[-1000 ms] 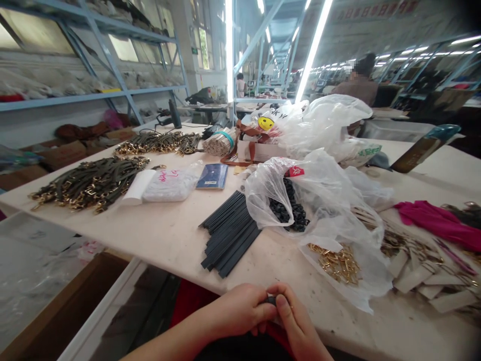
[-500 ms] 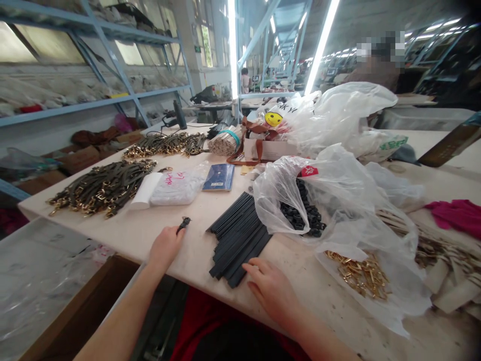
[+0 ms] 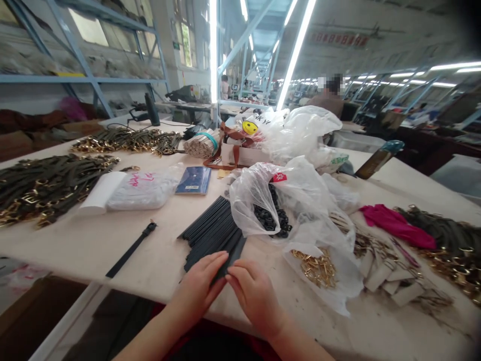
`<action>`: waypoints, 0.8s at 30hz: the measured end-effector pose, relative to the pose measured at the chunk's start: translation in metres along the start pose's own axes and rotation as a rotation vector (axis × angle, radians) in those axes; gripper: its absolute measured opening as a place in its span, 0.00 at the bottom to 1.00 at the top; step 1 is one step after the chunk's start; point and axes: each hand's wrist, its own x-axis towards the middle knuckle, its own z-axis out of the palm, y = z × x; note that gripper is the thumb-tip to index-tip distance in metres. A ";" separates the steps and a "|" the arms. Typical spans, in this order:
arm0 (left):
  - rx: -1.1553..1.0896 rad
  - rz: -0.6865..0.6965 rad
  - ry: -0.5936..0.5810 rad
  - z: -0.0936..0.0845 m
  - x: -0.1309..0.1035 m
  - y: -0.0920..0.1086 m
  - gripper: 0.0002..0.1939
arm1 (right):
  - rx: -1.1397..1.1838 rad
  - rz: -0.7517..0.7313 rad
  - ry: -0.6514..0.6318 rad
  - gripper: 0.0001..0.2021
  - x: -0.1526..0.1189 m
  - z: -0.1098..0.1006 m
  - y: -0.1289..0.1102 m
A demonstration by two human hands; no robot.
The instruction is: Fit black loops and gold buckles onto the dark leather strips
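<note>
A pile of flat black strips (image 3: pixel 208 228) lies fanned out in front of me. At its near end my left hand (image 3: pixel 201 281) curls around a black strip, with the thumb a little below the fingers. Close beside it, my right hand (image 3: pixel 255 293) has its fingertips pinched at the same strip's near end. Fingers partly hide that end. To the left, a single black strap (image 3: pixel 131 248) with a small dark loop fitting at its far end lies on the table, touched by neither hand.
A clear plastic bag (image 3: pixel 248 200) of black loops stands behind the strips. Gold metal pieces (image 3: pixel 317 268) lie on plastic at right. Finished-looking straps with gold hardware (image 3: pixel 63 180) are heaped left, near a white packet (image 3: pixel 139 190) and blue booklet (image 3: pixel 193 180). A magenta cloth (image 3: pixel 398 225) lies right.
My left hand has let go of the strap with the loop and moved right to the pile. My right hand has closed in beside it. The view has turned right.
</note>
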 end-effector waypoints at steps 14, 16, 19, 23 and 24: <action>-0.086 -0.001 -0.154 -0.014 0.024 0.067 0.18 | -0.352 0.405 0.005 0.09 0.022 -0.060 0.128; -0.366 -0.324 -0.274 -0.006 0.023 0.071 0.18 | -0.393 0.436 -0.023 0.07 0.028 -0.051 0.145; -0.872 -0.672 -0.379 0.001 0.025 0.073 0.16 | -0.413 0.460 -0.034 0.05 0.028 -0.041 0.155; -1.262 -0.924 -0.341 0.006 0.029 0.070 0.18 | -0.359 0.483 -0.008 0.05 0.024 -0.046 0.161; -1.316 -0.952 -0.328 0.008 0.031 0.069 0.19 | -0.336 0.499 0.012 0.05 0.023 -0.049 0.162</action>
